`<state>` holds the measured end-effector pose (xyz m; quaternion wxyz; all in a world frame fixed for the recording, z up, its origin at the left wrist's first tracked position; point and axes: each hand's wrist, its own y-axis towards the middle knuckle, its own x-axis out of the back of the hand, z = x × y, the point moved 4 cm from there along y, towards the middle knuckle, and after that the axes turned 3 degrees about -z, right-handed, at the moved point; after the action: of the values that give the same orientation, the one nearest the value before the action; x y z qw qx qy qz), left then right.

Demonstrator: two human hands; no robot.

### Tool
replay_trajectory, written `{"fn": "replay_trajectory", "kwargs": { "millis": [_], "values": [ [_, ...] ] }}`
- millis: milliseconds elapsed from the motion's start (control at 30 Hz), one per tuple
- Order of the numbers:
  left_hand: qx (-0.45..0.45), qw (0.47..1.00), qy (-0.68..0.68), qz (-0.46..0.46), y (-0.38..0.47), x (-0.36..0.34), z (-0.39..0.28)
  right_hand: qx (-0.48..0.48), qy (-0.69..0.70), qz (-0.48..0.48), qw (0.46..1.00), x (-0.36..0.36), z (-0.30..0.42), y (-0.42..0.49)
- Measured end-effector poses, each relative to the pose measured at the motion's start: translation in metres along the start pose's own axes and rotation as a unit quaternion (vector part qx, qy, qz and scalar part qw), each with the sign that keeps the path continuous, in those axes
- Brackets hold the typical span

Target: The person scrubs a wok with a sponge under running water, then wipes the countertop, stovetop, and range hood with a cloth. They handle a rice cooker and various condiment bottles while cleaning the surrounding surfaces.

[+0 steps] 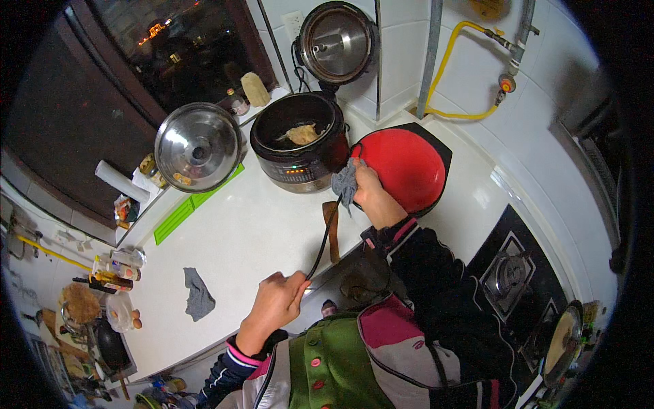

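Observation:
My left hand [278, 301] grips a black power cord [323, 244] near the front edge of the white counter. With my right hand [369, 184] I hold a grey cloth [346, 184] around the same cord, beside a red round pan [409, 166] with a black rim. The cord runs taut between both hands, over a brown wooden spatula [333, 232] lying on the counter. Left of the red pan stands a black electric pressure cooker [300, 171], its lid [337, 43] raised and lit marks on its panel. Cooked food [302, 134] lies in its pot.
A glass pot lid [198, 148] leans near a green rack [176, 219] by the window. A second grey cloth [197, 296] lies on the counter [245, 220]. Bottles and eggs [136, 319] are at the far left. A gas hob [511, 273] is at the right.

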<state>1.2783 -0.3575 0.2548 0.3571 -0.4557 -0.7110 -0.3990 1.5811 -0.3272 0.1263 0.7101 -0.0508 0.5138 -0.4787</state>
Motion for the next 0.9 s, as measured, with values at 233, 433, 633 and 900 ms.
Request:
{"fn": "replay_trajectory", "kwargs": {
  "millis": [233,433,633,900],
  "values": [
    [0.083,0.993,-0.082,0.008,-0.03,0.01,0.024,-0.163,0.057,0.059,0.983,0.005,0.01,0.15],
    [0.349,0.804,-0.458,-0.146,-0.062,-0.003,0.101,-0.015,-0.144,0.161,0.976,0.024,0.011,0.109],
    [0.39,0.706,-0.571,-0.152,-0.088,-0.049,0.152,0.029,-0.125,0.119,0.985,0.071,0.107,-0.003],
    [0.41,0.661,-0.597,-0.197,-0.084,-0.053,0.168,0.455,-0.722,-0.086,0.514,0.12,0.187,0.026]
  ]
}}
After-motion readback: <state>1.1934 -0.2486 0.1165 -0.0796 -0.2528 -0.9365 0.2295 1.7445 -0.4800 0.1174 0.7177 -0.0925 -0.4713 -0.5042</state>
